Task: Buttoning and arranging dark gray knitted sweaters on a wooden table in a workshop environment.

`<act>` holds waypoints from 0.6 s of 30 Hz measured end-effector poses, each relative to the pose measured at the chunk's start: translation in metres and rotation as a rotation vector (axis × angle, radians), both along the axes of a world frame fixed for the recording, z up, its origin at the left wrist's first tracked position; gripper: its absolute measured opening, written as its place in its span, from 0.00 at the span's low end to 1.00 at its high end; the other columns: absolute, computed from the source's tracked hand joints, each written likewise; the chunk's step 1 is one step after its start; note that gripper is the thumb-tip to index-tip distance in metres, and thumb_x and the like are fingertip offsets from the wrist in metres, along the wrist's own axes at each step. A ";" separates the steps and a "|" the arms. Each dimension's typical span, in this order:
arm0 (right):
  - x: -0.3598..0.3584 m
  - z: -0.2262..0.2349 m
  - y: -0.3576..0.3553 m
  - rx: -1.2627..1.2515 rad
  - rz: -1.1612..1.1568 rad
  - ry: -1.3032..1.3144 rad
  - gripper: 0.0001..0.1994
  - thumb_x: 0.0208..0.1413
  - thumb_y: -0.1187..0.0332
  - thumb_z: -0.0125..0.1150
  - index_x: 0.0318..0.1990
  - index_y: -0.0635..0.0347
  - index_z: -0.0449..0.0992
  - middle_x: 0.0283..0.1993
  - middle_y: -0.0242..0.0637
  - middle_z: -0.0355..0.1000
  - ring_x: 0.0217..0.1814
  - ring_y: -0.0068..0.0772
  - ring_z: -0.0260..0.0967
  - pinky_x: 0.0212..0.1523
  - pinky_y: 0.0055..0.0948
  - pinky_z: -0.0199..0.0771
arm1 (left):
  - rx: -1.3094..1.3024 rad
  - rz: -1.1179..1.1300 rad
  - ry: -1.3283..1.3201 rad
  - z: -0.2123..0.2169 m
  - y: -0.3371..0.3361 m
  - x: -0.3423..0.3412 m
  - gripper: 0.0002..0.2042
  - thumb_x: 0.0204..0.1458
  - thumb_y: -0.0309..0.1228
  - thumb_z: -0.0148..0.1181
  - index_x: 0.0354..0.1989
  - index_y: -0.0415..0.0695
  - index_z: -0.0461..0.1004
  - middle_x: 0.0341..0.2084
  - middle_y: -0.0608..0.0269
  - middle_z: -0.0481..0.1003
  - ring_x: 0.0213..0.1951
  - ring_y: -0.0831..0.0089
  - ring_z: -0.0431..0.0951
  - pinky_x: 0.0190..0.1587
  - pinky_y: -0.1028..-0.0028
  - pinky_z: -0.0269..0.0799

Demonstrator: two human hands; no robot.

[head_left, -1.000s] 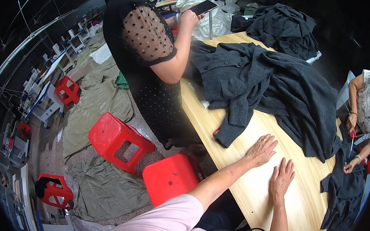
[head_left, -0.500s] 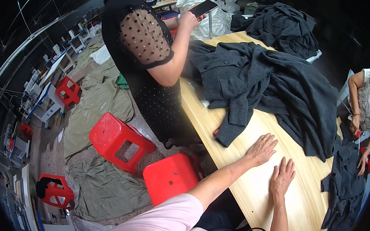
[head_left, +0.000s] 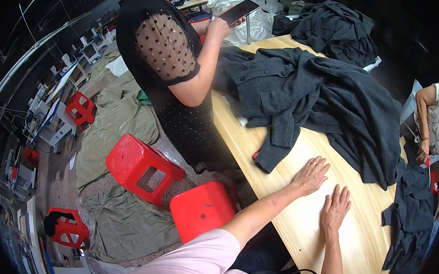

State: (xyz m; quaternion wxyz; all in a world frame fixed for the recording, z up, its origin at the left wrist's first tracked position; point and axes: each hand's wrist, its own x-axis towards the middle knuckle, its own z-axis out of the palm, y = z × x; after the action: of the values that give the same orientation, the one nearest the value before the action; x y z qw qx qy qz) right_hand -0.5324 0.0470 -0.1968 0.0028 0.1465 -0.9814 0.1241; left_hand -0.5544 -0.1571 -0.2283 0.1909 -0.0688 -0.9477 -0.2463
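Observation:
Both my hands rest flat on the pale wooden table (head_left: 275, 212) with nothing in them. My left hand (head_left: 310, 177), a ring on one finger, lies with fingers outstretched just short of a dark grey knitted coat (head_left: 288, 93). Nearer to me and to the right, my right hand (head_left: 335, 210) is palm down, its fingers slightly spread. The coat is spread loosely across the table, with buttons along its upper left part and a sleeve (head_left: 274, 151) hanging toward the left table edge. Neither hand touches it.
A person in a black dotted dress (head_left: 181, 98) stands at the left edge holding a phone (head_left: 238, 12). Dark garments (head_left: 334, 30) are heaped at the far end. Another person (head_left: 432, 119) handles dark cloth (head_left: 411, 216) at right. Red stools (head_left: 136, 164) stand left.
My hands stay in place on the table. The person in black has leaned slightly left with the phone, and the person at right has shifted their hands a little.

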 end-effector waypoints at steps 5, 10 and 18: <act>-0.001 0.002 -0.002 0.011 0.001 -0.008 0.32 0.76 0.57 0.54 0.83 0.55 0.61 0.88 0.56 0.48 0.92 0.57 0.40 0.87 0.61 0.37 | -0.009 0.004 0.005 -0.001 -0.001 -0.001 0.27 0.74 0.42 0.54 0.73 0.36 0.70 0.73 0.38 0.68 0.76 0.45 0.64 0.80 0.51 0.56; 0.000 0.000 -0.002 0.016 0.003 -0.003 0.32 0.76 0.57 0.54 0.83 0.55 0.61 0.88 0.56 0.48 0.92 0.57 0.40 0.87 0.61 0.37 | 0.004 0.002 0.003 -0.002 -0.001 0.000 0.27 0.73 0.42 0.54 0.73 0.35 0.70 0.73 0.38 0.68 0.76 0.44 0.64 0.80 0.51 0.55; 0.001 0.001 -0.002 0.005 0.007 0.008 0.31 0.76 0.58 0.54 0.83 0.55 0.62 0.88 0.56 0.48 0.92 0.57 0.40 0.87 0.62 0.37 | -0.002 -0.002 0.012 -0.001 -0.001 0.001 0.27 0.74 0.42 0.54 0.73 0.35 0.70 0.73 0.38 0.68 0.76 0.44 0.64 0.80 0.51 0.56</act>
State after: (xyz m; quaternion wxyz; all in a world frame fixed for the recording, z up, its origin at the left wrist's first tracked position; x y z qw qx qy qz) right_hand -0.5311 0.0453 -0.1956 0.0057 0.1506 -0.9812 0.1209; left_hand -0.5537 -0.1583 -0.2295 0.1965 -0.0714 -0.9467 -0.2451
